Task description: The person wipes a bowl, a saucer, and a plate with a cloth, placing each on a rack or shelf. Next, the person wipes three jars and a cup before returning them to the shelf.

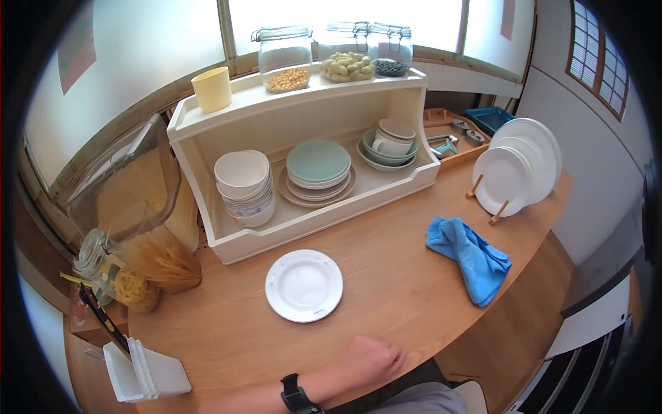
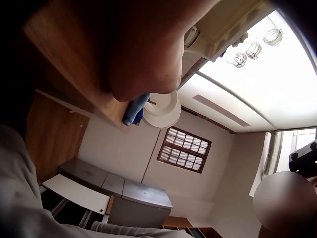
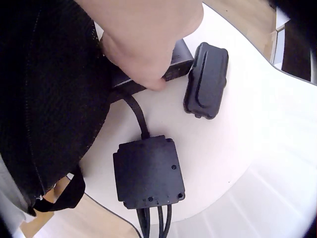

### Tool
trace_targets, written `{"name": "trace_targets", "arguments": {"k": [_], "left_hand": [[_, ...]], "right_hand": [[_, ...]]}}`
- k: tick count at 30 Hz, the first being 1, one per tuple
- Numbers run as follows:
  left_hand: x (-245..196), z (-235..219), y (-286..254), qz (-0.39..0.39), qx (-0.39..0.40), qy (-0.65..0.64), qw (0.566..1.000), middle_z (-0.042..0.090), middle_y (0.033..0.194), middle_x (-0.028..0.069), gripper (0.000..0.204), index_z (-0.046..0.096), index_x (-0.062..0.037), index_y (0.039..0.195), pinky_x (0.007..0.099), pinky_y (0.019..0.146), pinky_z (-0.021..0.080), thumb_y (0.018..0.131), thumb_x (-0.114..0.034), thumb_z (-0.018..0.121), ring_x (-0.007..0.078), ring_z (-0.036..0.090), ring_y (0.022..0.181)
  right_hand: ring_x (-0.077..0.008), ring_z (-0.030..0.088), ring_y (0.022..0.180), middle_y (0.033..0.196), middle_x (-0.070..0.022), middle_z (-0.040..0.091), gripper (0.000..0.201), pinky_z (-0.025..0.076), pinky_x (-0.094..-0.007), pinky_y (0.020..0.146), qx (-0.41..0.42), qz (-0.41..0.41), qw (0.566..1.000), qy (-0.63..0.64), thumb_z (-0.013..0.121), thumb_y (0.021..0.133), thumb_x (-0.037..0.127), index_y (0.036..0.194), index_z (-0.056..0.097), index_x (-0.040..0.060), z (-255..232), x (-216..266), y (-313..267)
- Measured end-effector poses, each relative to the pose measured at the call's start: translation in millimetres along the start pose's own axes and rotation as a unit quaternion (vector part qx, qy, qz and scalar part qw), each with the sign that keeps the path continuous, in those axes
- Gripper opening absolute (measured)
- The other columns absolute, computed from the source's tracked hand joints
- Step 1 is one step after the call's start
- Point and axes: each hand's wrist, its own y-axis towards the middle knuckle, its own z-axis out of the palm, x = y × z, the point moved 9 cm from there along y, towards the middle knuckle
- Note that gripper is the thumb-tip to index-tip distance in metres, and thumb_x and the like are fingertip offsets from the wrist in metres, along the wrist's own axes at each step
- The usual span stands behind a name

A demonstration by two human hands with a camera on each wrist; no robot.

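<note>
My left hand point(image 1: 372, 359), with a black strap on its wrist, rests on the wooden table near its front edge. Its fingers are loosely curled and hold nothing. A white plate point(image 1: 304, 286) lies flat on the table beyond that hand. To the right is a crumpled blue cloth point(image 1: 470, 259). In the right wrist view my right hand point(image 3: 148, 42) grips a flat dark box point(image 3: 179, 67) on a white seat, one digit bent over its front edge; the other fingers are hidden. Beside the box lies a black oblong case point(image 3: 207, 80), and nearer is a square black cable box point(image 3: 149, 172).
A cream shelf point(image 1: 331, 215) holds bowls, plates and a cup, with glass jars point(image 1: 284, 58) and a yellow cup point(image 1: 212, 90) on top. White plates stand in a wooden rack point(image 1: 498, 212) at right. Pasta jars point(image 1: 117, 272) and white containers point(image 1: 148, 372) line the left. Black fabric point(image 3: 49, 99) hangs beside the seat.
</note>
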Motion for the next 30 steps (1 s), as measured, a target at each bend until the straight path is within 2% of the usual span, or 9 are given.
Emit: {"name": "trace_targets", "arguments": {"k": [13, 15, 16, 17, 19, 21, 24, 27, 30], "left_hand": [[-12, -7, 3, 0.014, -0.038, 0.053, 0.998, 0.052, 0.049, 0.0131, 0.034, 0.054, -0.0085, 0.054, 0.0421, 0.044, 0.043, 0.083, -0.025, 0.059, 0.0311, 0.054, 0.045], [-13, -6, 6, 0.014, -0.043, 0.077, 0.996, 0.053, 0.048, 0.012, 0.036, 0.053, -0.0085, 0.052, 0.0411, 0.043, 0.042, 0.083, -0.025, 0.06, 0.0303, 0.053, 0.044], [-15, -5, 6, 0.02, -0.038, 0.082, 0.996, 0.053, 0.048, 0.012, 0.036, 0.053, -0.0085, 0.052, 0.0411, 0.043, 0.042, 0.083, -0.025, 0.06, 0.0303, 0.053, 0.044], [-15, -5, 7, 0.016, -0.034, 0.082, 0.996, 0.052, 0.048, 0.0119, 0.036, 0.053, -0.0085, 0.051, 0.0407, 0.043, 0.041, 0.083, -0.025, 0.06, 0.0301, 0.053, 0.044], [-15, -6, 8, 0.005, -0.02, 0.092, 0.996, 0.052, 0.047, 0.012, 0.038, 0.052, -0.0083, 0.05, 0.0399, 0.042, 0.041, 0.082, -0.026, 0.062, 0.0294, 0.053, 0.044], [-16, -7, 9, 0.001, -0.002, 0.1, 0.995, 0.053, 0.049, 0.0121, 0.037, 0.053, -0.0078, 0.052, 0.0396, 0.043, 0.042, 0.083, -0.026, 0.061, 0.0293, 0.054, 0.044], [-12, -12, 9, -0.023, -0.01, 0.077, 0.997, 0.054, 0.05, 0.0116, 0.034, 0.053, -0.0068, 0.055, 0.0382, 0.043, 0.042, 0.083, -0.024, 0.062, 0.0289, 0.054, 0.044], [-8, -35, 12, -0.08, -0.071, 0.057, 0.993, 0.053, 0.051, 0.0105, 0.032, 0.052, -0.0057, 0.056, 0.036, 0.042, 0.04, 0.081, -0.019, 0.066, 0.0282, 0.053, 0.044], [-6, -72, 35, -0.116, -0.14, 0.085, 0.98, 0.052, 0.051, 0.011, 0.03, 0.051, -0.0048, 0.058, 0.0334, 0.043, 0.04, 0.079, -0.015, 0.069, 0.0261, 0.052, 0.044]], "right_hand": [[-0.035, 0.061, 0.069, 0.071, -0.0166, 0.063, 0.02, 0.048, -0.0425, 0.06, 0.031, 0.012, 0.998, -0.055, 0.059, 0.07, 0.026, 0.074, 0.064, 0.0064, 18, -50, -102], [-0.0352, 0.061, 0.068, 0.071, -0.0167, 0.062, 0.02, 0.048, -0.0424, 0.059, 0.035, 0.008, 0.998, -0.052, 0.059, 0.07, 0.026, 0.073, 0.064, 0.0063, -1, -10, -116], [-0.0364, 0.062, 0.073, 0.076, -0.0167, 0.064, 0.029, 0.049, -0.0453, 0.064, 0.047, 0.027, 0.989, -0.138, 0.056, 0.076, 0.034, 0.082, 0.065, 0.007, -41, -17, -114], [-0.0355, 0.063, 0.076, 0.081, -0.0167, 0.065, 0.027, 0.05, -0.0454, 0.068, -0.023, 0.092, 0.985, -0.147, 0.057, 0.076, 0.031, 0.088, 0.064, 0.0074, -103, 2, -109], [-0.0332, 0.062, 0.076, 0.084, -0.0141, 0.064, 0.018, 0.051, -0.042, 0.065, -0.31, -0.043, 0.945, -0.097, 0.06, 0.075, 0.019, 0.089, 0.062, 0.0077, -222, 56, -112], [-0.0272, 0.063, 0.073, 0.081, -0.0126, 0.063, 0.015, 0.052, -0.0333, 0.064, -0.464, -0.143, 0.873, 0.031, 0.063, 0.071, 0.003, 0.085, 0.062, 0.0043, -315, 105, -121], [-0.023, 0.063, 0.07, 0.08, -0.0108, 0.063, 0.013, 0.051, -0.0292, 0.065, -0.533, -0.229, 0.812, 0.067, 0.065, 0.072, 0.003, 0.084, 0.062, 0.0015, -397, 154, -121], [-0.0303, 0.061, 0.095, 0.104, -0.016, 0.061, 0.049, 0.049, -0.0384, 0.082, -0.479, -0.282, 0.831, 0.015, 0.073, 0.073, 0.027, 0.112, 0.056, 0.0028, -453, 194, -81], [-0.0346, 0.057, 0.104, 0.116, -0.0175, 0.056, 0.077, 0.046, -0.0403, 0.089, -0.42, -0.31, 0.849, -0.084, 0.078, 0.067, 0.036, 0.128, 0.045, 0.0025, -478, 210, -2]]}}
